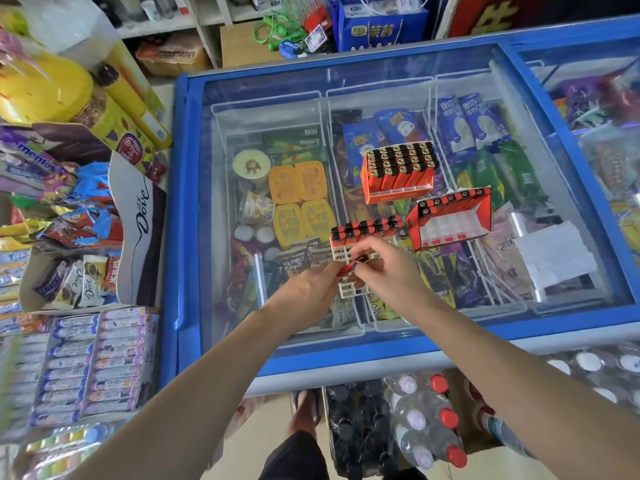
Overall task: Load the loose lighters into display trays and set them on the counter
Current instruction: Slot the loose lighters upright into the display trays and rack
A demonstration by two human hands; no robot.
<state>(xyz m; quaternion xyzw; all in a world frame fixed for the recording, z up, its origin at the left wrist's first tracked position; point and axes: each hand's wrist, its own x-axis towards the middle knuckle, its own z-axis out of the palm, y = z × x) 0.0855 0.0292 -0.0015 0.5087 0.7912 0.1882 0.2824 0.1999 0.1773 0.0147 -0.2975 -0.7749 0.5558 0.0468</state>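
Three lighter trays rest on the freezer's glass lid. A full red tray of black-topped red lighters stands farthest away. To its lower right a red tray lies tipped, with one row of lighters and bare white slots. Nearest me is a white grid tray with a single row of lighters at its far edge. My left hand and my right hand meet over this tray. Together they pinch one red lighter, held slanted just above the slots.
The blue-framed chest freezer is full of ice creams under the glass. Candy racks and a Dove box crowd the left side. Bottled drinks stand on the floor below the freezer's near edge. A white paper stack lies at the right.
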